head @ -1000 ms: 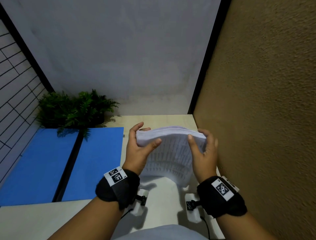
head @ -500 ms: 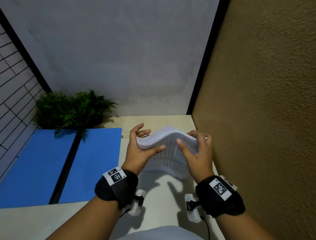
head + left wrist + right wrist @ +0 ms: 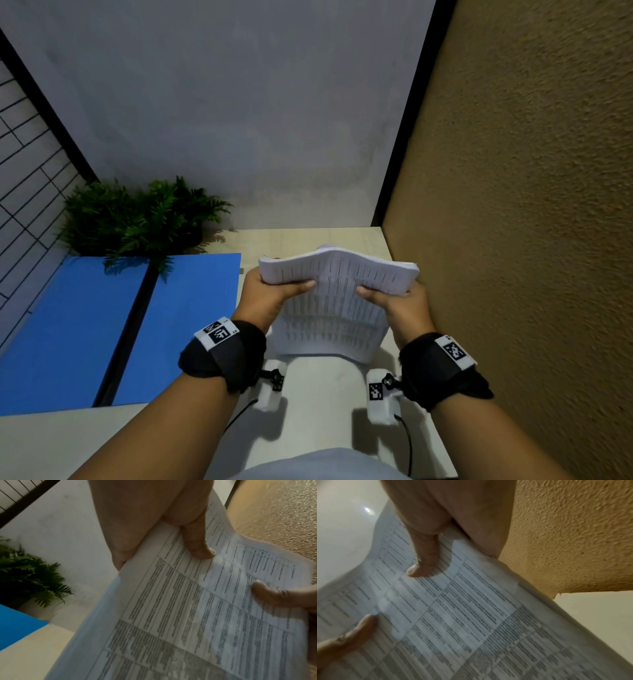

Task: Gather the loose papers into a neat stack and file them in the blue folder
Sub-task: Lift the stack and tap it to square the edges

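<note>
Sagging between grips, stack [image 3: 337, 298] is judged light, limp, slippery; pinched at side edges by left hand [image 3: 274, 294] and right hand [image 3: 399, 301].

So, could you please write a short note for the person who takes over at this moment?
Left hand: grips the left edge of the paper stack, thumb on top.
Right hand: grips the right edge the same way.
The stack is held above the table, bowed upward in the middle, its lower part hanging down.
The blue folder lies open and flat on the table to the left, in front of the plant.
Done: papers are gathered in both hands.
Left: square the edges, lay the stack in the folder, close it.
</note>
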`<state>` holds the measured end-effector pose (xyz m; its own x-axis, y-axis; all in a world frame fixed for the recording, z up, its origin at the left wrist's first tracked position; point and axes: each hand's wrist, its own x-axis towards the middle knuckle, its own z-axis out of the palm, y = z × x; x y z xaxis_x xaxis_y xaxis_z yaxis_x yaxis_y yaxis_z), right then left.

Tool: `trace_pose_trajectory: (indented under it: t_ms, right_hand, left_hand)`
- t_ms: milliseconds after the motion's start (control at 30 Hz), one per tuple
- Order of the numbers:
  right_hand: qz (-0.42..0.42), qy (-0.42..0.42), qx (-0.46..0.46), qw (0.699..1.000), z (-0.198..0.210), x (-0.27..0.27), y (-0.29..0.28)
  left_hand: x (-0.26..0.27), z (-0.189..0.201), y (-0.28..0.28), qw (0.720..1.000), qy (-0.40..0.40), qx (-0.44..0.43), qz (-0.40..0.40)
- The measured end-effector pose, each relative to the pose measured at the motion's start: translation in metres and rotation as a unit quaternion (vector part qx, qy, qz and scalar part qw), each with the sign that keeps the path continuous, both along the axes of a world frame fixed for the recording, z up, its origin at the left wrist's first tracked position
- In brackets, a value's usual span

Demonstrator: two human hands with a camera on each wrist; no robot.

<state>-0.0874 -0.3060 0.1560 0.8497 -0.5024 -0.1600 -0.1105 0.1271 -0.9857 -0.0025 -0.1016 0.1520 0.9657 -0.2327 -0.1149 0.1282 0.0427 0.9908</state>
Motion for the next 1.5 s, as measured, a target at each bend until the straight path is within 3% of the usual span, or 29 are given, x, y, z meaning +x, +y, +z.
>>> trace_pose_trajectory:
  t_ms: [133,300,433,500,567,633,700,767,833,933,1067,1133,1200,1267,1367,1500]
  right_hand:
    - [0.033,0.012,0.001,0.999,-0.009,-0.01,-0.001]
    - [0.077,0.111,0.041,0.99,-0.037,-0.015,0.003]
    - [0.017,0.118,0.002,0.993,-0.035,-0.012,0.012]
    - [-0.003,0.087,-0.049,0.995,-0.022,-0.011,0.012]
    - [-0.006,0.091,-0.134,0.987,-0.008,-0.008,0.007]
    - [0.021,0.111,-0.243,0.964,0.008,-0.007,0.006]
    - [0.061,0.11,-0.373,0.919,0.022,-0.003,0.01]
    - [0.099,0.089,-0.494,0.859,0.036,-0.001,0.021]
    - [0.113,0.073,-0.537,0.833,0.041,0.001,0.027]
    - [0.127,0.107,-0.503,0.848,0.037,0.002,0.018]
    - [0.121,0.201,-0.488,0.841,0.026,-0.008,-0.021]
    - [0.065,0.198,-0.396,0.894,0.02,-0.02,-0.044]
    - [0.004,0.136,-0.231,0.963,0.016,-0.033,-0.057]
    - [-0.018,0.081,-0.061,0.995,0.005,-0.038,-0.058]
    - [-0.03,0.052,0.032,0.998,-0.02,-0.036,-0.042]
    - [-0.091,0.036,-0.021,0.995,-0.039,-0.04,-0.021]
  left_hand:
    - [-0.004,-0.012,0.01,1.0,0.013,-0.002,-0.02]
    - [-0.018,-0.031,0.006,0.996,0.089,0.001,-0.028]
    - [-0.022,-0.038,0.002,0.994,0.112,-0.009,0.002]
    - [-0.015,-0.032,0.008,0.996,0.075,-0.016,0.034]
    - [-0.007,-0.02,0.019,0.996,-0.035,0.035,0.08]
    - [-0.002,0.0,0.029,0.963,-0.196,0.149,0.107]
    - [0.002,0.023,0.03,0.919,-0.304,0.248,0.034]
    - [0.003,0.036,0.026,0.914,-0.294,0.274,-0.058]
    - [-0.003,0.035,0.022,0.957,-0.19,0.206,-0.072]
    - [-0.014,0.017,0.029,0.987,-0.105,0.114,-0.029]
    - [-0.019,-0.005,0.045,0.998,-0.028,0.043,0.026]
    - [-0.02,-0.01,0.052,0.999,-0.005,0.005,0.043]
    - [-0.021,-0.013,0.058,0.997,0.014,-0.034,0.061]
    - [-0.022,-0.021,0.058,0.995,0.031,-0.069,0.072]
    - [-0.026,-0.032,0.05,0.993,0.056,-0.067,0.078]
    - [-0.027,-0.055,0.043,0.991,0.048,-0.034,0.12]
